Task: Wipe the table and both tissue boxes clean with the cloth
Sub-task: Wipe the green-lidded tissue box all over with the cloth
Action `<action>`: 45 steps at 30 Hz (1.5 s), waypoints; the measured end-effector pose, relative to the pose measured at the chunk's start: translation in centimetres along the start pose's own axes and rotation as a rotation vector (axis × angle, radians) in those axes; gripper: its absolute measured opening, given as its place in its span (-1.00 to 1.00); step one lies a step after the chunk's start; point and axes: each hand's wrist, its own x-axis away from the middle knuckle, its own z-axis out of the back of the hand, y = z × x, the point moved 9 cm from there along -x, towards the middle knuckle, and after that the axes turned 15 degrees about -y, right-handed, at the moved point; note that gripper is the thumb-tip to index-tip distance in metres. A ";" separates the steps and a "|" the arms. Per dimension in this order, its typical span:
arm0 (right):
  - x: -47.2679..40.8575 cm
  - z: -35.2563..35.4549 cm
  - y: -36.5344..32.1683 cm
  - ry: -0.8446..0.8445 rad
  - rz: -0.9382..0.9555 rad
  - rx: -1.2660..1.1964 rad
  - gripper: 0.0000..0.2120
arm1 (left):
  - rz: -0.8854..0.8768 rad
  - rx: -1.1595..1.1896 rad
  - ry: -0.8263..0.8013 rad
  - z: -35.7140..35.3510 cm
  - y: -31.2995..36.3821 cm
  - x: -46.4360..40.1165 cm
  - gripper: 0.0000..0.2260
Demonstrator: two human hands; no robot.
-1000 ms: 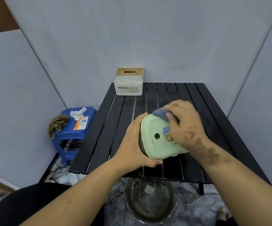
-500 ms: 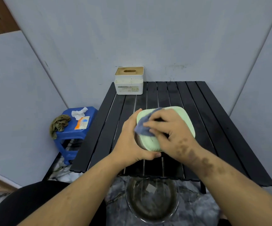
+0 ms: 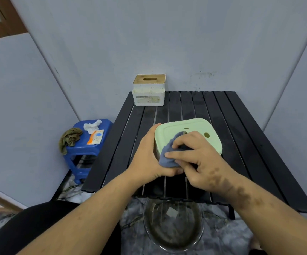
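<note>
White tissue box point(image 3: 149, 91) blocks far-left table point(image 3: 241, 126); right slats apparently open.

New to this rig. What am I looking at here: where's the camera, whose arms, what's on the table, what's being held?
There is no robot: these are a person's two bare arms, filmed by one wide-angle camera worn on the head, looking forward and down.

The left hand steadies a pale green tissue box turned so a flat face with a round hole shows. The right hand has a grip on a blue-grey cloth and presses it against the box's near corner.

They work over a black slatted table. A white tissue box with a wooden lid stands at the far edge. A blue stool is at the left, and a glass bowl sits on the floor below.
</note>
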 end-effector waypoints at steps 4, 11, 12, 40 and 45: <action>0.3 1.2 2.4 0.142 -0.157 0.031 -0.76 | -0.005 -0.019 0.007 -0.4 0.6 -0.2 -0.12; -0.4 2.0 3.3 0.248 -0.331 0.124 -0.70 | -0.019 -0.100 -0.005 -0.6 1.7 0.0 -0.03; -0.5 1.8 3.1 0.205 -0.301 0.137 -0.69 | -0.010 -0.088 -0.006 -0.5 1.5 0.0 -0.05; 0.5 -0.2 1.3 -0.075 -0.131 -0.122 -0.87 | 0.095 0.059 0.036 0.1 -1.1 0.9 -0.11; 4.2 3.0 6.2 0.104 -0.402 -0.044 -0.84 | 0.091 0.075 0.044 0.2 -1.0 1.2 -0.12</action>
